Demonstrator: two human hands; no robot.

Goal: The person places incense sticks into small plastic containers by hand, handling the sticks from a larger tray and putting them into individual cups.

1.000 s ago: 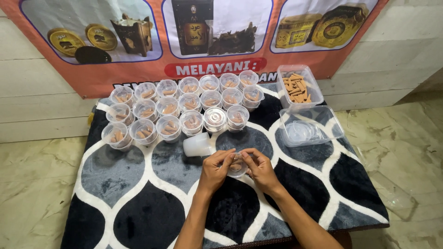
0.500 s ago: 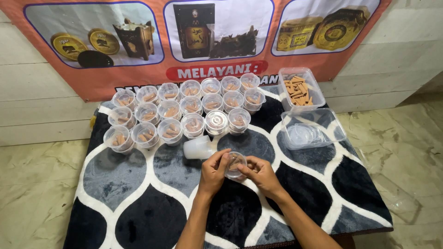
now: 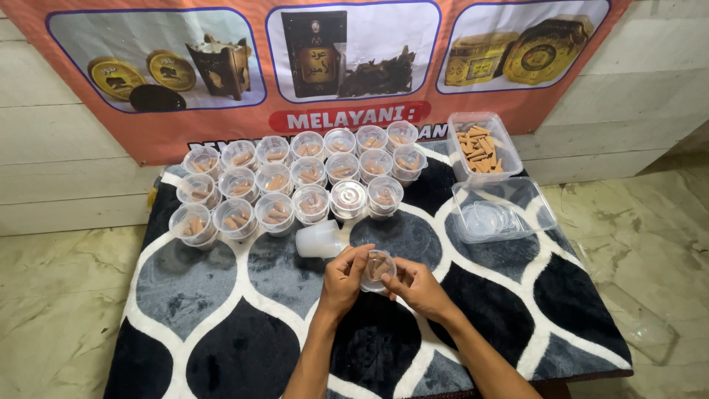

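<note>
Low table point(image 3: 185, 281) with black-grey-white patterned cover, pushed against a white plank wall point(image 3: 650, 81). Orange banner point(image 3: 177, 140) with product photos hangs on it. Floor point(image 3: 52, 310) – pale greenish marble tile, even soft light.

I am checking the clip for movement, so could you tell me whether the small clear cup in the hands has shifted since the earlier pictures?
Cannot tell: the small clear cup stays just below the tipped stack of empty cups; only the camera shifted.
</note>
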